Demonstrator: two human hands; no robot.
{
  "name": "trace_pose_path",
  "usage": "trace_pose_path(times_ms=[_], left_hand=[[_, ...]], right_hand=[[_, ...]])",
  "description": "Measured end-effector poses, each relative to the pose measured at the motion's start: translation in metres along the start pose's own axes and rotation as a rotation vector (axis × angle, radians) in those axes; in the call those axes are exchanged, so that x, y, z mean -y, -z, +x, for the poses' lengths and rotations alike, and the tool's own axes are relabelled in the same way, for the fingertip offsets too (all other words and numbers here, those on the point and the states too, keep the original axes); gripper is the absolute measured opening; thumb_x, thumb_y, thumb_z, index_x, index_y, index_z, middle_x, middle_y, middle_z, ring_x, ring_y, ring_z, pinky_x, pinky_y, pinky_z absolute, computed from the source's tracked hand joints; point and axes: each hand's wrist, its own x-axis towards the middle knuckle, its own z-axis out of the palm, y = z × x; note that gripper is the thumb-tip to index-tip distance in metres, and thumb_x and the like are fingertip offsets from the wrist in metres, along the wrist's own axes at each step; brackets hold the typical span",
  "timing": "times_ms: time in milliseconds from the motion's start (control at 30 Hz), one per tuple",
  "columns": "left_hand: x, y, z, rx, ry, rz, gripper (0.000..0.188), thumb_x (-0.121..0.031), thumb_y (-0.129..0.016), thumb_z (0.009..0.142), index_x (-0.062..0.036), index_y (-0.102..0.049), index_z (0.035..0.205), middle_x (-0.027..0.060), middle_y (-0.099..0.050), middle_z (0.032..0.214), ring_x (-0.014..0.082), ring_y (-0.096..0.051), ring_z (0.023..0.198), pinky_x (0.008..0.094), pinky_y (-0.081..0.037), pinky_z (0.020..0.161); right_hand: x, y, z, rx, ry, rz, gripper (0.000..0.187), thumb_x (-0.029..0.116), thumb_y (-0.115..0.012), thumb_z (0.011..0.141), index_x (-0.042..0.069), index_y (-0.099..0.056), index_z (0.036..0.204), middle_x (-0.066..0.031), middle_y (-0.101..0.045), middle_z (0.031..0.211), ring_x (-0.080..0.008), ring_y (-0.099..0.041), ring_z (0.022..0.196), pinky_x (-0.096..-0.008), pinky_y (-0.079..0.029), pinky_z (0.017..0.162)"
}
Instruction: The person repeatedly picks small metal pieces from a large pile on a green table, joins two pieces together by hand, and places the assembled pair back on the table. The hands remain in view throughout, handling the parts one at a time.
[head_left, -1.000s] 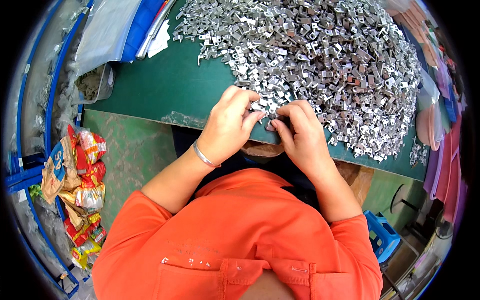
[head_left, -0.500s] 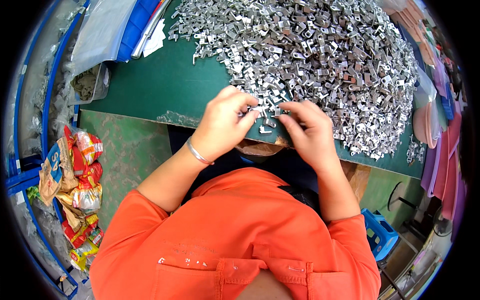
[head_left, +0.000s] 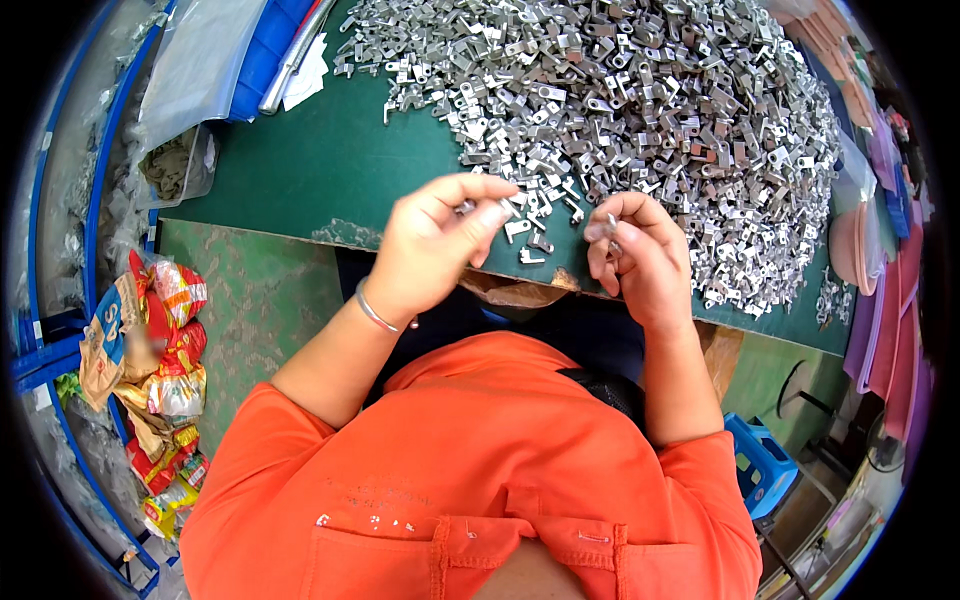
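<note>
**Two hands pick small metal parts at a green table**

A person in an orange shirt [head_left: 470,480] sits at a green table [head_left: 320,170]. A very big heap of small silver metal brackets [head_left: 640,110] lies on the table. The heap fills most of the far side and the right side of the table top.

The left hand [head_left: 435,250] is up just above the near edge of the table. Its thumb and first finger are pinched together on a small metal bracket [head_left: 467,208]. Only a little bit of that part peeks out between the fingers. A thin silver bangle [head_left: 375,312] sits on the left wrist.

The right hand [head_left: 640,260] is close by, a little to the right. Its fingers are curled in and they pinch a thin metal piece [head_left: 611,226] that stands up between the fingertips. The two hands are near each other but do not touch.

A few loose brackets [head_left: 530,240] lie on the table between the two hands, at the near edge of the heap.

Far to the left, below the table, there is a pile of bright snack bags [head_left: 155,350]. A clear plastic bag [head_left: 195,65] lies at the far left corner. A small blue stool [head_left: 760,465] stands on the floor at the right.
</note>
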Motion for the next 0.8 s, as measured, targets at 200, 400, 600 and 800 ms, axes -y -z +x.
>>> trace_pose_path(times_ms=[200, 400, 600, 800], left_hand=[[0.003, 0.005, 0.005, -0.065, -0.105, 0.277, 0.013, -0.003, -0.066, 0.086, -0.0009, -0.065, 0.099, -0.0006, -0.057, 0.08, 0.0085, -0.054, 0.071, 0.0214, -0.043, 0.057], [0.007, -0.004, 0.003, 0.033, -0.497, 0.944, 0.016, 0.001, -0.071, 0.078, -0.0029, -0.066, 0.093, 0.0103, -0.057, 0.08, 0.0245, -0.058, 0.069, 0.033, -0.049, 0.066], [0.01, 0.002, 0.006, 0.013, -0.443, 0.741, 0.007, -0.005, -0.066, 0.087, -0.0008, -0.062, 0.091, 0.0054, -0.058, 0.08, 0.0154, -0.056, 0.066, 0.0279, -0.046, 0.059], [0.002, 0.004, 0.002, 0.033, 0.268, -0.301, 0.016, -0.019, -0.055, 0.099, -0.0047, -0.058, 0.092, 0.0004, -0.057, 0.081, 0.0013, -0.038, 0.055, 0.0149, -0.028, 0.043]], right_hand=[[-0.014, -0.019, 0.001, -0.001, 0.491, -1.083, 0.014, 0.008, -0.071, 0.08, 0.005, -0.064, 0.092, -0.0131, -0.058, 0.076, -0.0329, -0.06, 0.067, -0.0386, -0.05, 0.061], [-0.014, -0.009, 0.007, 0.096, 0.325, -0.491, 0.005, 0.003, -0.066, 0.086, 0.001, -0.064, 0.089, -0.001, -0.061, 0.074, -0.0092, -0.056, 0.062, -0.0244, -0.043, 0.052], [-0.006, -0.022, 0.0, 0.097, 0.316, -0.71, 0.013, 0.01, -0.075, 0.08, 0.003, -0.067, 0.087, -0.0051, -0.062, 0.072, -0.0141, -0.059, 0.059, -0.0269, -0.048, 0.054], [-0.012, -0.023, -0.002, 0.143, 0.288, -0.871, 0.017, 0.01, -0.072, 0.083, 0.004, -0.061, 0.095, -0.0081, -0.06, 0.081, -0.0179, -0.057, 0.064, -0.0295, -0.047, 0.058]])
